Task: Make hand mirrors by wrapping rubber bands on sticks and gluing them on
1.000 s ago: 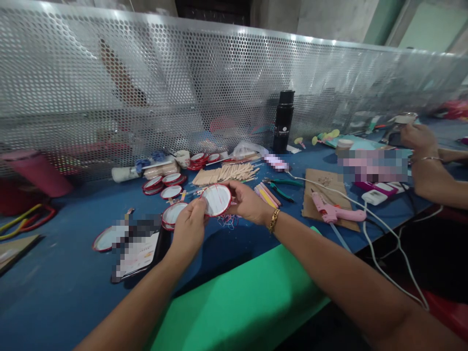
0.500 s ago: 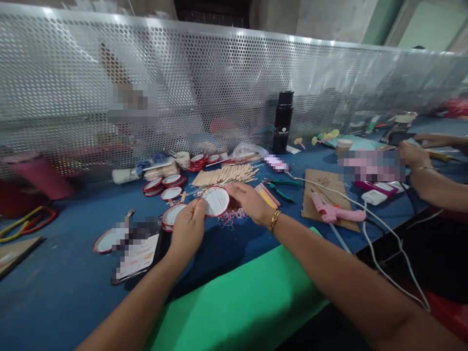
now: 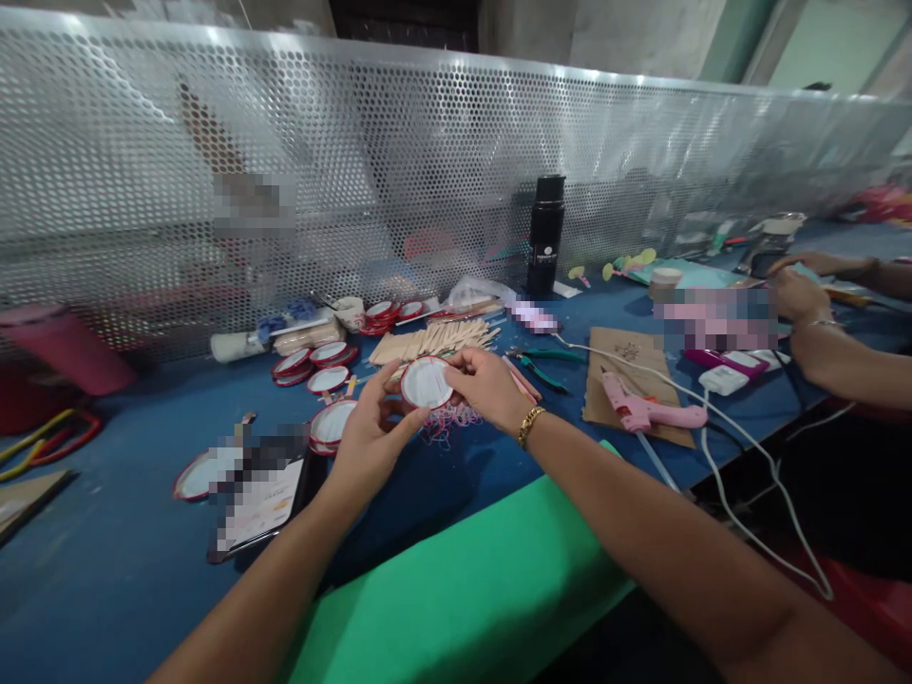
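Observation:
A round white disc with a red rim [image 3: 427, 382] is held up over the blue table, its flat face towards me. My right hand [image 3: 488, 388] pinches its right edge between thumb and fingers. My left hand [image 3: 374, 423] curls around the left side, thumb along the lower rim and fingers partly hidden behind it. Just below lies a tangle of pink and purple rubber bands [image 3: 446, 425]. Flat wooden sticks [image 3: 446, 339] are heaped behind the disc. More red-rimmed discs [image 3: 332, 422] lie left of my hands, some with a stick attached.
A phone [image 3: 263, 503] lies at the left front. Green-handled pliers [image 3: 545, 366], a pink glue gun [image 3: 645, 408] on cardboard [image 3: 598, 380] and its white cable are to the right. A black bottle [image 3: 545, 237] stands before the perforated metal screen [image 3: 427, 171]. Another person's hands [image 3: 805, 290] are at far right.
The left thumb has moved from the disc's left face to its lower rim, and the left fingers have spread. The right thumb now lies over the disc's right edge.

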Tool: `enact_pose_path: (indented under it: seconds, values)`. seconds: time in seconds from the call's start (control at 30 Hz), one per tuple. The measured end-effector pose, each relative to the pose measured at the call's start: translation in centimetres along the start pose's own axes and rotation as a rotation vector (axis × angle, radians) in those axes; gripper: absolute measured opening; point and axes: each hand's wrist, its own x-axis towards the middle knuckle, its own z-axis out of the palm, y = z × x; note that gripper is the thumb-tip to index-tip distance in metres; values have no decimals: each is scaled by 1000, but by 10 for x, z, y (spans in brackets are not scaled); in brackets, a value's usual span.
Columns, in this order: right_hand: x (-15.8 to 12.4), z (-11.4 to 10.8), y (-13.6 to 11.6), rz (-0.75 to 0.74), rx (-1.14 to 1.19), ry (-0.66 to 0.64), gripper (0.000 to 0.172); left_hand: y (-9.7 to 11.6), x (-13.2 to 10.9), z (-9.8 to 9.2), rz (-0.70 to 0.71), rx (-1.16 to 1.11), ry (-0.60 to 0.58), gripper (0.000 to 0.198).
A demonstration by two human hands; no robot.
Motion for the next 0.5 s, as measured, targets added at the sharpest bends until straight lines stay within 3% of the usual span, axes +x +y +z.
enact_pose_path:
  seconds: [0.17, 0.5]
  values:
    - [-1, -2, -2, -14, 2, 10, 9, -5, 2, -3, 79, 247, -5, 68]
    - [0, -2, 1, -29, 10, -9, 7, -10, 5, -4, 150, 311, 8, 64]
